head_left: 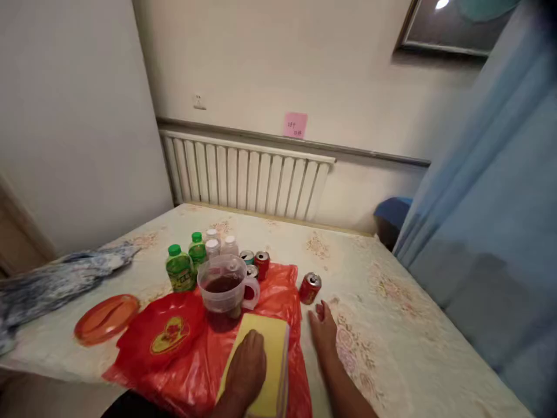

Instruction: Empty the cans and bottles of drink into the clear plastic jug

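Observation:
My left hand point(250, 363) rests on a thick yellow book or pad point(275, 366), its fingers curled under. Whatever lies beneath those fingers is hidden. Just short of an opened red drink can point(310, 288), my right hand point(322, 326) reaches out with thumb and fingers apart and holds nothing. The yellow block lies on a red plastic sheet point(282, 287). Behind it stands a clear plastic jug point(223, 284) with dark liquid and a handle at its right. Left of the jug is a red scalloped tray point(139, 337) with a gold heart design.
Green-capped bottles point(180, 270), white-capped jars point(212, 248) and more cans point(261, 264) cluster behind the jug. An orange-red lid point(107, 319) and a patterned cloth point(65, 281) lie at left. A radiator point(248, 177) lines the wall; a blue curtain point(491, 203) hangs right.

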The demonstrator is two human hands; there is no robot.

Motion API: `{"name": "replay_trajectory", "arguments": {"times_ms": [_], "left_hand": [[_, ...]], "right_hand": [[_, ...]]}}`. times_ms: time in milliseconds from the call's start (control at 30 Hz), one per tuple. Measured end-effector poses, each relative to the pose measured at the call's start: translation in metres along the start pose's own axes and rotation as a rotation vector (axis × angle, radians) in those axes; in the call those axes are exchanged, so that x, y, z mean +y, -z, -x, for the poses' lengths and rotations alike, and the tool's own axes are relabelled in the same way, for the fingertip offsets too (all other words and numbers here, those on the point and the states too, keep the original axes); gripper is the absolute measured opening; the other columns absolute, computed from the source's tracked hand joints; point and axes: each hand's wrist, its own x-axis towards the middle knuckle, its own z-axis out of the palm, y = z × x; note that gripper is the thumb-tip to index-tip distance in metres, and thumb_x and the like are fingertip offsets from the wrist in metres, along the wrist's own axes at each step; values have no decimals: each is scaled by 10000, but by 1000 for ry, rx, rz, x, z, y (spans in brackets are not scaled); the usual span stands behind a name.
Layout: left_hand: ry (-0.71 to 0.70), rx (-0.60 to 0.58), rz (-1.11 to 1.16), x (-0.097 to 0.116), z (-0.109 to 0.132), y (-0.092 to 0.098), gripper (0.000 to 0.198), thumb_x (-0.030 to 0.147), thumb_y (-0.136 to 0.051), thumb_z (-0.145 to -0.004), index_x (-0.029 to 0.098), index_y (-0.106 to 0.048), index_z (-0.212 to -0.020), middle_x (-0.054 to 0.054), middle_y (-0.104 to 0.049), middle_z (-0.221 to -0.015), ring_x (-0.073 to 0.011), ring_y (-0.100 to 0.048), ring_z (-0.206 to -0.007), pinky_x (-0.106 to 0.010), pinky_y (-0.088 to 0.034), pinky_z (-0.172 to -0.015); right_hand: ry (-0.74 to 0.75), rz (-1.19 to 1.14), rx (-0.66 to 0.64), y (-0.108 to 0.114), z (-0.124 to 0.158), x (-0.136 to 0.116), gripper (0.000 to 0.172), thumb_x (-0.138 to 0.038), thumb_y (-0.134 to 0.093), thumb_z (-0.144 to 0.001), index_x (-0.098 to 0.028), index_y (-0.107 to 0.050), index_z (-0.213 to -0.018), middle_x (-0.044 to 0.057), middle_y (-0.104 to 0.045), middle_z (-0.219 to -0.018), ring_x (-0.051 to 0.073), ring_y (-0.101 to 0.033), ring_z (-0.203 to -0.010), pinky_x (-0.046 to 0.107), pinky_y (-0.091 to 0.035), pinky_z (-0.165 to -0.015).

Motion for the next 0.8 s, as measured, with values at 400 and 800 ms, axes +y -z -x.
{"name": "replay_trajectory", "arguments": {"times_ms": [400,800], "left_hand": [[3,5,65,5,-2,18,257,93,-348,-870,179,-582,-931,-67,-597,-960,-216,-562,-945,-355,-429,-906],[37,-17,92,5,-1,18,251,109,-358,-870,178,-585,-951,-77,-616,-1022,-214,-576,-998,-357,-424,-933]], "right_hand": [[27,-15,-20,24,49,-11,629,-436,-602,-732,-89,-568,-1256,144,-704,-1059,244,-684,-927,353,-529,-873],[-43,-55,-69,40,86,-40,531,-413,-613,-704,-113,-623,-1142,113,-737,-940,262,-699,-864,380,-548,-834]]}}
